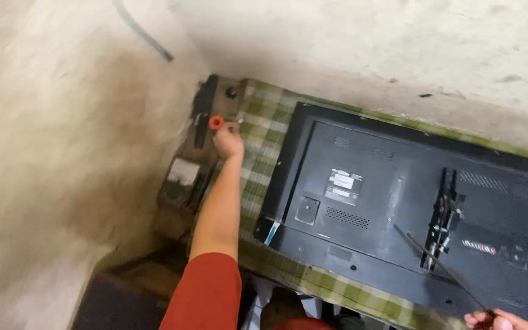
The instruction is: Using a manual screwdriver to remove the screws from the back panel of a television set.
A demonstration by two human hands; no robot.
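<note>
At the near edge of the green checked cloth-covered worktop [258, 131], my right hand [495, 320] is closed on a thin, stiff dark metal rod [438, 264] lying over the flat black plastic television back [398, 201]. At the far left corner, my left hand [228, 141] pinches near a small, light orange plastic cap [216, 122]; its grip is unclear.

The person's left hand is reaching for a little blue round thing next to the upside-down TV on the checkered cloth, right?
Not quite. The head view shows the little round thing is orange-red, not blue. The left hand does reach for it, beside the face-down TV on the green checkered cloth.
</note>
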